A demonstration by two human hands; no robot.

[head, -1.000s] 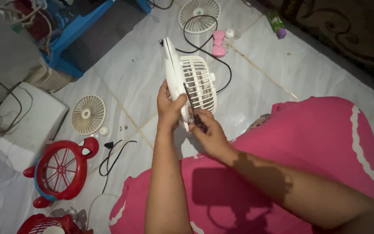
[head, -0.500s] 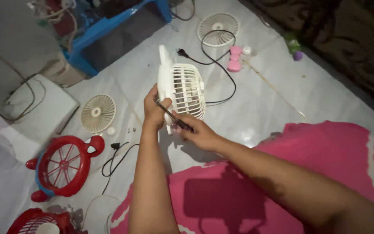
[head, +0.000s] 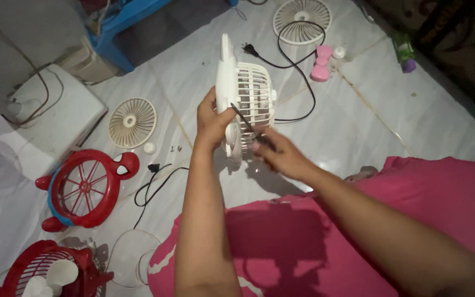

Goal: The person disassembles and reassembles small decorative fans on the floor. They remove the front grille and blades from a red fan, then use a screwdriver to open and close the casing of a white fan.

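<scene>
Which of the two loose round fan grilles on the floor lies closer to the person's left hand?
The cream grille beside the red fan lies closer to the left hand; the other grille lies far off at the top, with a black cord across it.

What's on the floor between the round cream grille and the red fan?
Only bare white floor lies between the cream grille and the red fan in the head view; a small white cap sits just beside that gap.

Your white tiled floor (head: 358, 121) carries two cream grilles (head: 132, 122) (head: 302, 20), a red fan housing (head: 86, 188), a pink bow piece (head: 321, 63), black cords (head: 155, 184), and a white box (head: 50, 124)
</scene>
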